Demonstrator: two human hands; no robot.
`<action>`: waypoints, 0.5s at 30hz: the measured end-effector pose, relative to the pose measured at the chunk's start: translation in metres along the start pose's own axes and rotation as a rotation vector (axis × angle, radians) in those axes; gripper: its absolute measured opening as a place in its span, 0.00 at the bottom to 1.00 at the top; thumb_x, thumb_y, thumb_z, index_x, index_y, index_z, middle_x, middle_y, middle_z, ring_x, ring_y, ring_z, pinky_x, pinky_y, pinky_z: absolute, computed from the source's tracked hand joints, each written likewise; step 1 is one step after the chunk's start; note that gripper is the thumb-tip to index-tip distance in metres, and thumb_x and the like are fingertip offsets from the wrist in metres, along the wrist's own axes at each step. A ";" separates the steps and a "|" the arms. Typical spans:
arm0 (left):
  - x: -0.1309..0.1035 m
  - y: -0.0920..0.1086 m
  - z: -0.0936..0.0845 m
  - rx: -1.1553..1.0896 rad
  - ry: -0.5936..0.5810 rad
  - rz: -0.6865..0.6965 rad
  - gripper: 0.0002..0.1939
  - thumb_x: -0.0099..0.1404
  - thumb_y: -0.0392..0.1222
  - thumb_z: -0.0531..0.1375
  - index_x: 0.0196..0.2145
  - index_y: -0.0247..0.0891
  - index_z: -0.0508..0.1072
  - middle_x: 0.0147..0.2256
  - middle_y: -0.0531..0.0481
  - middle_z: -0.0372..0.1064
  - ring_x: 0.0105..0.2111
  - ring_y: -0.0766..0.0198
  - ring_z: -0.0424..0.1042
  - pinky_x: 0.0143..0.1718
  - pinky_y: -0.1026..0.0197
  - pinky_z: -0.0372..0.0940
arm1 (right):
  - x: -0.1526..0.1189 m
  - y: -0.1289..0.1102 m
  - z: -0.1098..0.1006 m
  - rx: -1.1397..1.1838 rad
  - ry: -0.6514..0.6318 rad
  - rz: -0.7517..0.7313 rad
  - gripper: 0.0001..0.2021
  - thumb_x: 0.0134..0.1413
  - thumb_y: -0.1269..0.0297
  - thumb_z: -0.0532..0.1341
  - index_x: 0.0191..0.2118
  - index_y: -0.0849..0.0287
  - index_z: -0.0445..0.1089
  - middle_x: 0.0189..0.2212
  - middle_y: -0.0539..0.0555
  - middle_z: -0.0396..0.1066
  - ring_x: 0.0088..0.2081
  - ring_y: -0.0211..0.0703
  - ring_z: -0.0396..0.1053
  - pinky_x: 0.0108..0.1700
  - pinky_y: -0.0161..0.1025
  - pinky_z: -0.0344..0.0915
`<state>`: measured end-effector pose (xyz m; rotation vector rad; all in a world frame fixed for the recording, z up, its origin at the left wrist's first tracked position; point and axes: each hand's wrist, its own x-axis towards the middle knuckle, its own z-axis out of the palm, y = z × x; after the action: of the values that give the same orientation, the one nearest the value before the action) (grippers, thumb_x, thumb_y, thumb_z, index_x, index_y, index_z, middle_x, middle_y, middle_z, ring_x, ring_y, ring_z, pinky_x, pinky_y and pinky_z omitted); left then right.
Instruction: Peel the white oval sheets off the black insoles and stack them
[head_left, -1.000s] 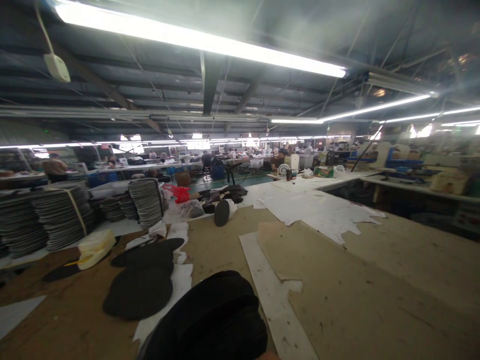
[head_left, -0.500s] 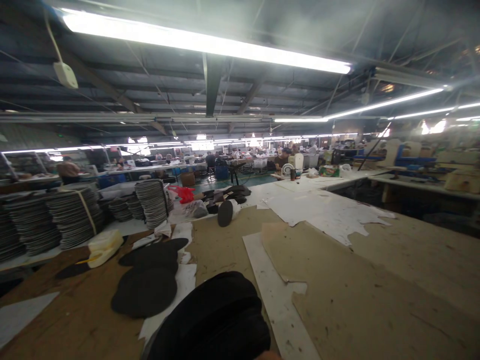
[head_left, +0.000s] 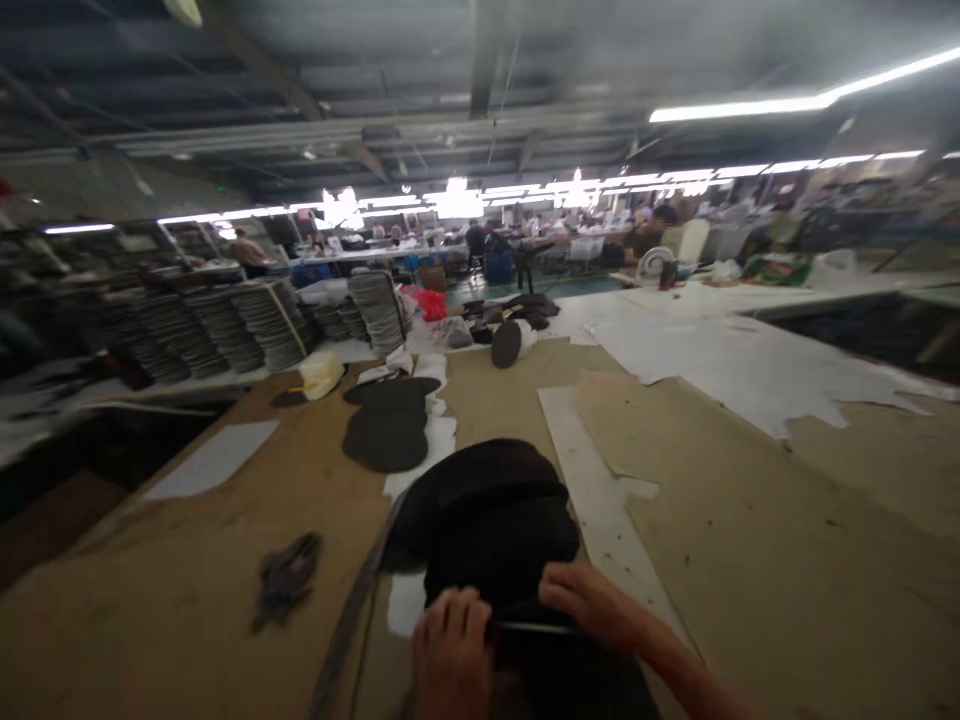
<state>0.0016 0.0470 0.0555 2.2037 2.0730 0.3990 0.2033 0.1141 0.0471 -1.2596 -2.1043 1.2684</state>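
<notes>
Left hand (head_left: 454, 655) and right hand (head_left: 592, 603), newly in full view, curl nearly closed, gripping the near part of a rounded black fabric bundle (head_left: 499, 535) on the tan-covered table (head_left: 750, 600), its handling now observable.

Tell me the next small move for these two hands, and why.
Probably ease the left hand and right hand slightly apart to flatten the black material: it looks bulky and folded, and both hands appear to be on it, either side of a thin pale line too blurred to identify.
</notes>
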 end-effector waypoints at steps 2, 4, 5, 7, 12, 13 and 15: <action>0.004 -0.002 0.004 -0.058 -0.135 -0.016 0.09 0.61 0.31 0.55 0.37 0.43 0.69 0.39 0.51 0.68 0.42 0.59 0.66 0.44 0.56 0.60 | -0.002 -0.003 0.000 -0.019 -0.008 -0.024 0.14 0.59 0.60 0.51 0.26 0.58 0.64 0.21 0.44 0.61 0.26 0.33 0.59 0.28 0.32 0.53; 0.010 -0.003 0.003 -0.081 -0.254 0.018 0.06 0.62 0.34 0.55 0.37 0.42 0.68 0.37 0.52 0.68 0.38 0.60 0.66 0.39 0.58 0.59 | -0.004 -0.005 0.000 -0.031 -0.027 -0.038 0.13 0.59 0.60 0.51 0.27 0.58 0.65 0.22 0.44 0.63 0.26 0.34 0.61 0.29 0.32 0.54; 0.014 -0.003 0.002 -0.063 -0.311 0.042 0.06 0.62 0.35 0.55 0.37 0.42 0.67 0.37 0.52 0.68 0.37 0.60 0.65 0.37 0.58 0.58 | -0.005 -0.005 0.002 -0.040 -0.028 -0.042 0.13 0.59 0.60 0.51 0.27 0.58 0.65 0.22 0.44 0.63 0.26 0.35 0.62 0.29 0.32 0.55; 0.019 -0.003 -0.002 0.003 -0.403 0.089 0.06 0.62 0.34 0.54 0.36 0.42 0.67 0.37 0.51 0.67 0.38 0.59 0.65 0.35 0.59 0.57 | -0.007 -0.001 0.006 -0.072 0.038 -0.057 0.13 0.60 0.59 0.51 0.27 0.57 0.65 0.23 0.46 0.65 0.27 0.36 0.64 0.29 0.33 0.57; 0.014 -0.005 0.001 0.046 -0.455 0.102 0.16 0.55 0.23 0.52 0.38 0.40 0.65 0.38 0.50 0.65 0.39 0.59 0.64 0.38 0.58 0.56 | 0.000 0.022 0.013 -0.334 0.502 -0.219 0.08 0.60 0.61 0.52 0.36 0.56 0.66 0.35 0.54 0.70 0.37 0.42 0.69 0.40 0.38 0.65; 0.012 -0.006 0.003 0.040 -0.454 0.086 0.18 0.53 0.22 0.51 0.38 0.40 0.65 0.38 0.50 0.65 0.39 0.59 0.64 0.38 0.58 0.56 | 0.002 0.026 0.013 -0.414 0.545 -0.242 0.08 0.60 0.62 0.52 0.38 0.56 0.66 0.37 0.55 0.69 0.39 0.43 0.69 0.41 0.39 0.66; 0.006 -0.008 0.008 0.022 -0.457 0.062 0.21 0.51 0.20 0.49 0.39 0.39 0.65 0.38 0.49 0.66 0.38 0.60 0.64 0.38 0.58 0.56 | 0.007 0.031 0.011 -0.557 0.555 -0.258 0.08 0.60 0.65 0.52 0.40 0.55 0.66 0.39 0.56 0.69 0.40 0.43 0.69 0.41 0.39 0.67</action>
<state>-0.0043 0.0547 0.0463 2.1214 1.7741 -0.1196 0.2076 0.1204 0.0147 -1.2920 -2.1455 0.1741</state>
